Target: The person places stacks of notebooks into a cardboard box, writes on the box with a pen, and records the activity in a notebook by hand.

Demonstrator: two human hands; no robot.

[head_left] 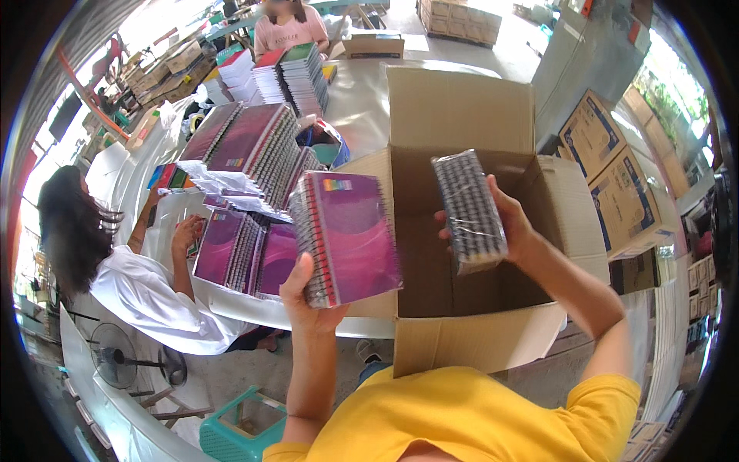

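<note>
My left hand (308,296) grips a bundle of purple spiral notebooks (350,239) from below, thumb on the bound edge, with the cover facing up. In my right hand (504,219) is a second bundle, a plastic-wrapped pack of spiral notebooks (469,208) turned so its rows of black coils show. That pack is above the open cardboard box (431,339), whose flaps are spread and whose visible inside is bare brown card. Left of my left hand, stacks of purple spiral notebooks (246,146) stand on the white table (358,115).
At the left a person in a white shirt (162,289) reaches toward the stacks. Across the table sits another person in pink (289,31), behind stacks of books (304,77). Closed cartons (627,192) stand at the right. A green stool (242,423) and a fan (115,354) are lower left.
</note>
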